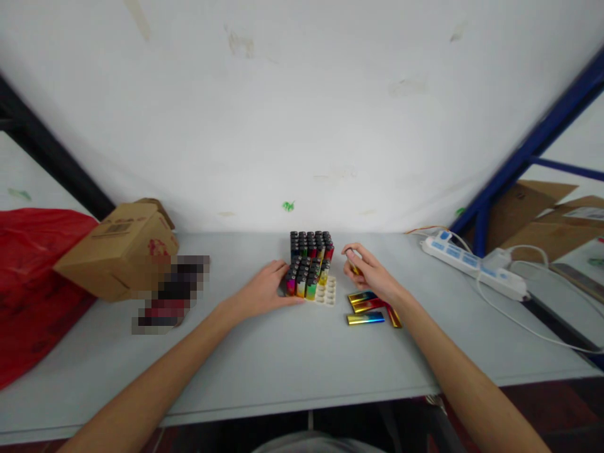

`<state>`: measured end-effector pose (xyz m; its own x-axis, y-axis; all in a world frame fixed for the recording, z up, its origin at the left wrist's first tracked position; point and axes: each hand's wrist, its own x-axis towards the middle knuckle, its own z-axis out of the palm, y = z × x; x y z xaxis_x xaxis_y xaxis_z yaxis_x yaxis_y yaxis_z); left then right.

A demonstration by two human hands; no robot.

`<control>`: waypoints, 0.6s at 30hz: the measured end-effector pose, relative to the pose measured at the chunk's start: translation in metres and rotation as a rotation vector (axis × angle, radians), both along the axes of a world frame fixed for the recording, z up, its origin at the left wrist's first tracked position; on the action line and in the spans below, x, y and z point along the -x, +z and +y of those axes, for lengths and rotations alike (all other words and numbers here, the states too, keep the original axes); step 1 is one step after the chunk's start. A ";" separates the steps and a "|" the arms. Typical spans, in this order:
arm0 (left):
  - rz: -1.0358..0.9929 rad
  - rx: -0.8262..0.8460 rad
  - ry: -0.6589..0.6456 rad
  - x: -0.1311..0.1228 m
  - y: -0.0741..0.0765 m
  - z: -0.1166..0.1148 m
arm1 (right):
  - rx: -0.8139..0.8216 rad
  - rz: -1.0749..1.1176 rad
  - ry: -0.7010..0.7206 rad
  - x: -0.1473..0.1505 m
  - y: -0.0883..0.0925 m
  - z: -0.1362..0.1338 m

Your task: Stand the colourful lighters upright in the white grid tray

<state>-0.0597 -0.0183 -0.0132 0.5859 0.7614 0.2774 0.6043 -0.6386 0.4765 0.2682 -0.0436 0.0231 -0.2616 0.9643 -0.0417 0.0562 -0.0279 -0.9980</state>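
Several lighters with black tops and coloured bodies stand upright in rows in a pale tray. The bare round sockets show at the tray's right front. My left hand grips the tray's left front corner, thumb along the front edge and fingers at the left side. To the right of the tray, my right hand is closed around a yellow lighter, raised above the table. Beneath that hand lie several loose shiny lighters, in yellow-blue and red-gold.
A cardboard box and a red bag sit at the left, beside a pixelated dark object. On the right is a white power strip with cables. Blue frame bars and cardboard stand beyond it. A white wall closes the back.
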 end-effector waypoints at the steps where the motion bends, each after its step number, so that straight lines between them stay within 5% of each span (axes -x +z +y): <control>1: 0.003 0.002 0.000 0.000 0.000 0.000 | -0.002 -0.034 0.000 0.003 -0.001 -0.001; 9: 0.006 0.001 -0.003 0.000 0.002 -0.001 | -0.100 -0.318 -0.125 0.015 -0.013 0.002; 18: 0.003 0.005 0.001 0.001 0.002 -0.001 | -0.152 -0.319 -0.129 0.022 -0.015 -0.004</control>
<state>-0.0605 -0.0194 -0.0113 0.5858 0.7637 0.2714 0.6068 -0.6353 0.4777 0.2465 -0.0475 0.0086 -0.1341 0.9900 0.0443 0.3709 0.0916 -0.9242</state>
